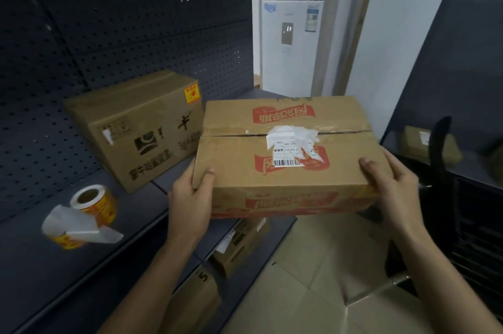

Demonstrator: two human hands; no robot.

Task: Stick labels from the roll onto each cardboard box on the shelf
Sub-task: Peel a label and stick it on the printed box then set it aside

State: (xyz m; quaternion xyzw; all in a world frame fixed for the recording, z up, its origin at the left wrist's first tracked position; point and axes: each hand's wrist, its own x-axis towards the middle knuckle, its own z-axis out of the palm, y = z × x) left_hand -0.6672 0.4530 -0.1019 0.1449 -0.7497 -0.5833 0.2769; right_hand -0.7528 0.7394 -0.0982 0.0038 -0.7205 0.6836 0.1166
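Observation:
I hold a flat cardboard box [285,126] with red printing and a torn white shipping label, partly over the dark shelf's [68,265] front edge. My left hand [190,197] grips its near left corner, thumb on top. My right hand [392,184] grips its near right corner, thumb on top. A second cardboard box [136,126] stands on the shelf to the left, with a yellow-red label [191,94] on its upper corner. The label roll [92,203], yellow and red, lies on the shelf at the left with a loose white backing strip [79,227] trailing.
A dark pegboard wall [109,34] backs the shelf. More cardboard boxes [239,241] sit on a lower shelf below. A white floor-standing air conditioner [291,42] stands behind. Another dark shelf [449,159] with a box is at the right. Beige tiled floor lies between.

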